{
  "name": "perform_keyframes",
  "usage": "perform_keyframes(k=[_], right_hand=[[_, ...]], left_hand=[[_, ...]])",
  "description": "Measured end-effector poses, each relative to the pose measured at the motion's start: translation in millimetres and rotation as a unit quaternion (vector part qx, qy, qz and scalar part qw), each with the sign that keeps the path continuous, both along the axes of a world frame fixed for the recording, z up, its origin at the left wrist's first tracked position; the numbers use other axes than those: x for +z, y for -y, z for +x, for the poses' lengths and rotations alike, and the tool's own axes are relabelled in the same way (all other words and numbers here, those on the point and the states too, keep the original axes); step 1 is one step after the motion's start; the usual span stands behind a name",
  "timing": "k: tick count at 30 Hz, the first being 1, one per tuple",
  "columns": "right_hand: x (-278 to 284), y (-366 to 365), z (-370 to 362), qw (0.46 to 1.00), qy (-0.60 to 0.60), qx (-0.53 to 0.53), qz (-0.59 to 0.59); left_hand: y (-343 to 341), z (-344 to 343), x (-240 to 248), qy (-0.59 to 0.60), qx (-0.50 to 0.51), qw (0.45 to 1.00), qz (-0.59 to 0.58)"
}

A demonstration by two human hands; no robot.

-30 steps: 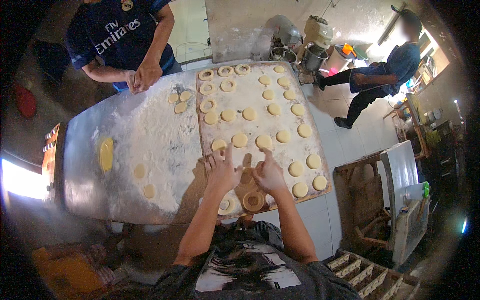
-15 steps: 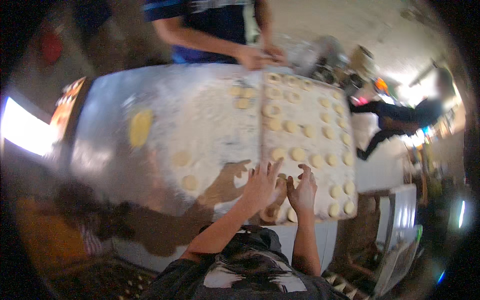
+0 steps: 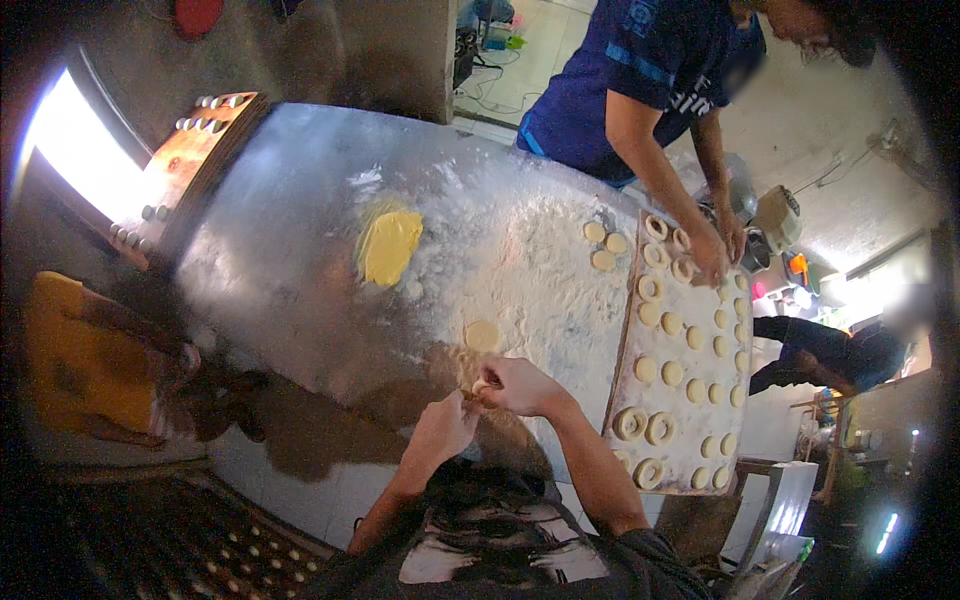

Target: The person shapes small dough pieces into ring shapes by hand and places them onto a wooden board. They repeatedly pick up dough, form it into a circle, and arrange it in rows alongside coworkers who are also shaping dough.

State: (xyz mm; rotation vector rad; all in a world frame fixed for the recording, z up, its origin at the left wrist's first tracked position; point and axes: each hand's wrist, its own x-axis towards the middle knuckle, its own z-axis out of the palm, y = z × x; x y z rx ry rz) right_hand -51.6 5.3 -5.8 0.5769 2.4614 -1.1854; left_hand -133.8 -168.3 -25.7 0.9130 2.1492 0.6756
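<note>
Above the near edge of the floured metal table, my left hand (image 3: 445, 424) and my right hand (image 3: 523, 388) meet fingertip to fingertip. Both are closed in a pinch on a small pale piece of dough (image 3: 481, 387), mostly hidden by the fingers. Just beyond them a flat round of dough (image 3: 482, 336) lies on the flour. To the right, a floured board (image 3: 622, 375) carries several dough rounds (image 3: 671, 373) and several dough rings (image 3: 660, 428), some of them close to my right forearm.
Across the table a co-worker's hands (image 3: 712, 255) work over the board's far end. A yellow slab of soft fat or dough (image 3: 391, 247) sits on the metal table (image 3: 290, 200). A wooden board (image 3: 178, 175) with small pieces stands at left. Another person in yellow (image 3: 85, 350) is at left.
My hands have moved left off the board and come together on a piece of dough. One of two rounds near me is gone from the table. The view has turned; the co-worker now reaches over the board.
</note>
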Motion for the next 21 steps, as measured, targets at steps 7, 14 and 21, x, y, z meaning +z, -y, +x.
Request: perform_keyframes(k=[7, 14, 21], right_hand=[[-5, 14, 56, 0.9, -0.206, -0.297, -0.242], [-15, 25, 37, 0.857, -0.214, -0.376, 0.279], [-10, 8, 94, 0.726, -0.435, -0.326, -0.421]], left_hand=[[-27, -6, 27, 0.096, -0.008, 0.966, 0.24], [-55, 12, 42, -0.017, -0.07, 0.963, 0.261], [-90, 50, 16, -0.122, -0.071, 0.89, 0.434]])
